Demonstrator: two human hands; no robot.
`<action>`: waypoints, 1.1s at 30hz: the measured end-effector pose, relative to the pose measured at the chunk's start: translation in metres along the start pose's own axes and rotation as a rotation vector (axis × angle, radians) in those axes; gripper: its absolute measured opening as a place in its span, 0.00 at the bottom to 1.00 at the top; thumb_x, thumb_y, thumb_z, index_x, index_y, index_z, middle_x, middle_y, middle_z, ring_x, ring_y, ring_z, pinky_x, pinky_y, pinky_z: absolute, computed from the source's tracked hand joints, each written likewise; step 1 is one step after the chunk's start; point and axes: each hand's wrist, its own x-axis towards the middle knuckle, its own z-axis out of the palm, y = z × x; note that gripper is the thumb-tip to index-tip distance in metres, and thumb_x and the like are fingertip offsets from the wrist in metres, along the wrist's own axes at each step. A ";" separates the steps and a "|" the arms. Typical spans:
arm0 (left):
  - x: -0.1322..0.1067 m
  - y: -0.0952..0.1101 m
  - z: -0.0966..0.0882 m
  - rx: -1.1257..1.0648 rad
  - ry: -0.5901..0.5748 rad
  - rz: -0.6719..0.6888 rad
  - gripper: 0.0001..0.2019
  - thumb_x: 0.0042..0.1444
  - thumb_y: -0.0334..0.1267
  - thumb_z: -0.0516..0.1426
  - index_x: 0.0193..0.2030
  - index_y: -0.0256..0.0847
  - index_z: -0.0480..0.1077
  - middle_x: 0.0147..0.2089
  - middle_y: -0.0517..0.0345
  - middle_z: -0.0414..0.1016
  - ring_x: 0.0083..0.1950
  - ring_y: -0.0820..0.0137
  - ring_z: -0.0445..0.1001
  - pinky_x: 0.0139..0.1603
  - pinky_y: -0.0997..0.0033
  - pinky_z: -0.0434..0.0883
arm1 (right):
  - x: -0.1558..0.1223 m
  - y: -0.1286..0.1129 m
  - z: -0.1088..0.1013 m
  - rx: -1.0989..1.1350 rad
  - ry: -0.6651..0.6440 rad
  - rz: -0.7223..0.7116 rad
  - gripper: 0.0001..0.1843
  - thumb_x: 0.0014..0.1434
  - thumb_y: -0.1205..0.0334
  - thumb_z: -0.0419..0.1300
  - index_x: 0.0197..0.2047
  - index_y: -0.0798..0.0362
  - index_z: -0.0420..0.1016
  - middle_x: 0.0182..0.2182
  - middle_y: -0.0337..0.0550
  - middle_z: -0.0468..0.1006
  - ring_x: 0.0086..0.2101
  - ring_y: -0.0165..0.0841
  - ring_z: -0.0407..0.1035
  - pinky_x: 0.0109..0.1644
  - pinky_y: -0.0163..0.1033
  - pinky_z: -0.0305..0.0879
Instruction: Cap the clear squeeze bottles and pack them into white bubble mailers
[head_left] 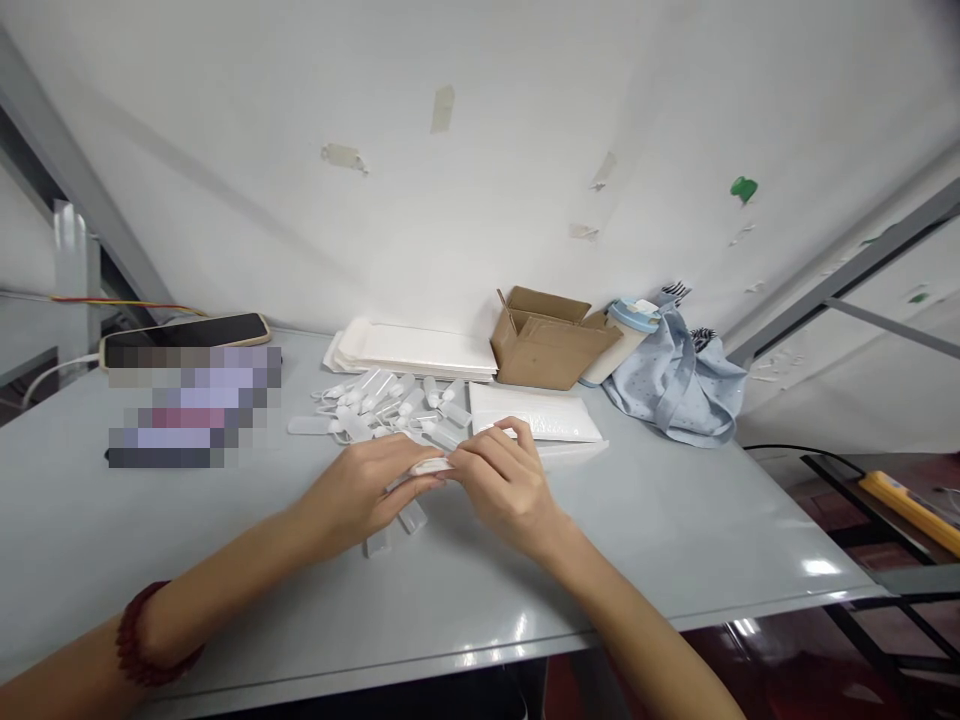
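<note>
Both hands meet over the table and pinch one small white flat piece [431,466], whose kind I cannot make out because fingers cover most of it. My left hand [371,485] is closed on its left end. The fingers of my right hand [506,485] are closed on the right end. Just beyond them lies a loose pile of small clear plastic tubes [375,390] with white ends and cords. Two similar clear pieces [412,516] lie under my hands. A white padded envelope [536,414] is beside the pile, close behind my right hand.
At the back stand stacked white envelopes [427,348], an open cardboard box [551,345], a blue-lidded cup [619,340] and a light-blue cloth bag [679,375]. Left are a phone [187,338] on a cable and a blurred-out device [195,410]. A yellow power strip [911,510] sits at right.
</note>
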 end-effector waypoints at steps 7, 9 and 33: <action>0.006 0.009 -0.002 0.002 0.062 -0.009 0.10 0.65 0.34 0.53 0.34 0.39 0.72 0.24 0.62 0.72 0.25 0.74 0.67 0.27 0.75 0.65 | 0.003 0.002 -0.002 -0.008 0.046 -0.004 0.03 0.66 0.66 0.57 0.39 0.53 0.71 0.29 0.38 0.79 0.31 0.29 0.71 0.47 0.40 0.58; 0.008 0.012 -0.004 0.008 0.083 -0.095 0.17 0.65 0.37 0.53 0.23 0.39 0.66 0.18 0.65 0.63 0.20 0.76 0.60 0.23 0.74 0.59 | 0.005 0.007 -0.004 -0.027 0.058 0.025 0.04 0.66 0.62 0.58 0.42 0.53 0.71 0.33 0.42 0.80 0.35 0.31 0.73 0.47 0.41 0.59; 0.118 -0.047 0.050 -0.763 -0.162 -1.018 0.17 0.48 0.41 0.67 0.19 0.39 0.65 0.19 0.60 0.68 0.20 0.76 0.65 0.24 0.73 0.65 | 0.001 0.060 -0.014 -0.254 -0.654 0.696 0.24 0.65 0.48 0.57 0.56 0.57 0.68 0.51 0.56 0.71 0.36 0.45 0.76 0.37 0.45 0.69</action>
